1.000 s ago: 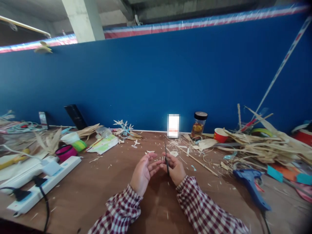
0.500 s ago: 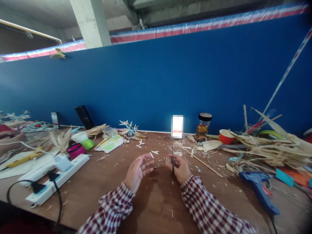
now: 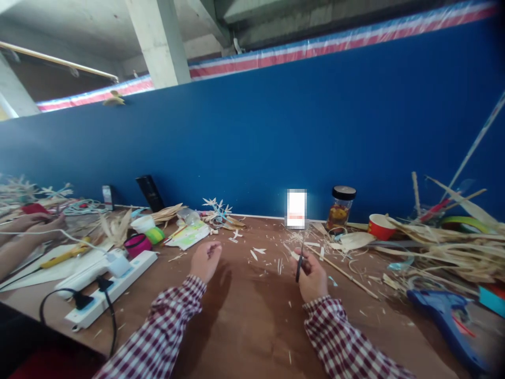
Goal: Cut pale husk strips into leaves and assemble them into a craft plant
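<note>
The right hand (image 3: 312, 273) is closed around small dark scissors (image 3: 300, 263), left of the jar (image 3: 340, 206) and nearer, their long axis near upright with the tips pointing away. The left hand (image 3: 205, 260), farther left of the jar, is loosely curled; what it holds cannot be told. No cut seems to be under way, and one would need material brought to the blades.
</note>
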Tool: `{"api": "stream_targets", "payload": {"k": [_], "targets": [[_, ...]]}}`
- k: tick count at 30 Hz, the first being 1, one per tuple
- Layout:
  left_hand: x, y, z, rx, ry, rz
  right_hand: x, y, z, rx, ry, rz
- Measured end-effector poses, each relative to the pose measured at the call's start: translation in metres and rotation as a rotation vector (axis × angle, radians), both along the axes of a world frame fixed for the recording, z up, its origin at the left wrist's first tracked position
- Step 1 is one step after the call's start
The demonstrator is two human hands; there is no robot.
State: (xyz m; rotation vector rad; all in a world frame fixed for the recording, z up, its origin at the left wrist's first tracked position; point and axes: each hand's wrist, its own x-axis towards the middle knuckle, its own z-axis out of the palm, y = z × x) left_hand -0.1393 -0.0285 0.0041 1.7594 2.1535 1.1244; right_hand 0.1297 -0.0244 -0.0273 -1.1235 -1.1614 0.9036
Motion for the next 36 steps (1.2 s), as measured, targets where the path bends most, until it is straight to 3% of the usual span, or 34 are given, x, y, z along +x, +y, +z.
{"api": "stream_targets", "payload": {"k": [5, 10, 15, 28, 36], "targets": [[-0.015, 0.036, 0.004, -0.122, 0.253, -0.024, -0.004, -0.003, -0.005, 0.109, -0.286, -0.042], [0.001, 0.065, 0.003, -0.224, 0.420, -0.040, -0.005, 0.000, -0.012, 0.041, -0.197, 0.097], [0.014, 0.088, 0.001, -0.256, 0.475, 0.031, -0.006, 0.002, -0.015, 0.041, -0.196, 0.105], [0.013, 0.114, -0.009, -0.420, 0.222, 0.140, -0.009, 0.008, -0.022, 0.048, -0.156, 0.109], [0.030, 0.094, -0.001, -0.230, -0.053, 0.051, -0.009, 0.003, -0.012, -0.018, -0.217, 0.110]]}}
